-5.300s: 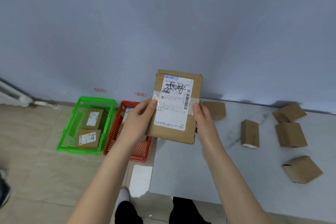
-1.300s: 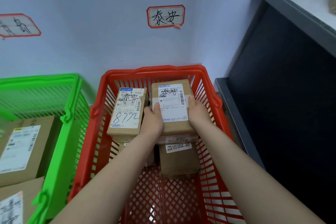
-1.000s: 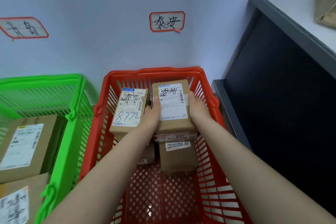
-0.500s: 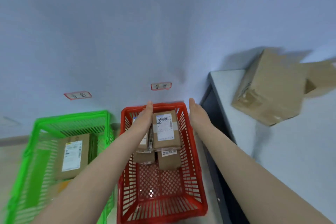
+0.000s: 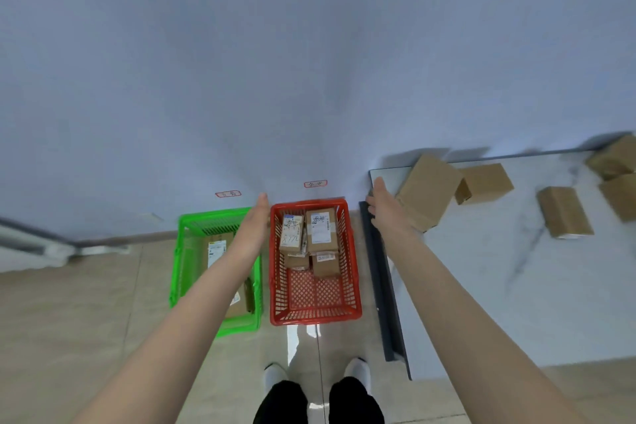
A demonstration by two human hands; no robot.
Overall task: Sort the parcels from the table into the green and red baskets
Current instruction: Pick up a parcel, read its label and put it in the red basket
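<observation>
2 baskets stood side by side on the tiled floor against the wall, the green basket on the left and the red basket just beside it on the right. 4 parcels showed at the far end of the red basket. The numbered parcel, with digits handwritten on its white label, lay beside the right top parcel, and both rested on 2 lower parcels. In the green basket a labelled parcel lay flat, partly hidden by the left forearm.

The left hand hung above the gap between the 2 baskets, fingers straight and together, holding nothing. The right hand was over the left edge of the table, fingers loosely extended and empty. It overlapped the tilted parcel in the view, and whether it touched that parcel could not be told.

4 more parcels lay on the table: a flat parcel just beside the tilted one, a lone parcel well apart to the right, and 2 corner parcels at the frame's right edge.

2 small red-edged wall labels were stuck above the baskets, 1 over each, their writing too blurred to read.
</observation>
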